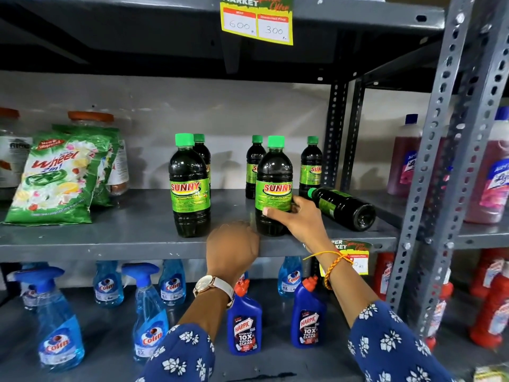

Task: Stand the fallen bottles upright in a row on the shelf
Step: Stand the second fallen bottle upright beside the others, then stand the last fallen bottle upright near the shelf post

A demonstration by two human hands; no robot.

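Grey metal shelf: right hand clamps upright bottle (glossy, dark); left hand fisted.

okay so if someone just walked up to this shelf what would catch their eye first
Probably the right hand gripping an upright green-capped Sunny bottle at the middle shelf's front edge. Just right of it, one fallen bottle lies on its side. Overhead hangs a yellow price tag.

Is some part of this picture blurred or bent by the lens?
Head view: the left hand is motion-blurred, while the right hand and the Sunny bottle it grips are sharp; the wide lens bows the shelf upright at the right edge.
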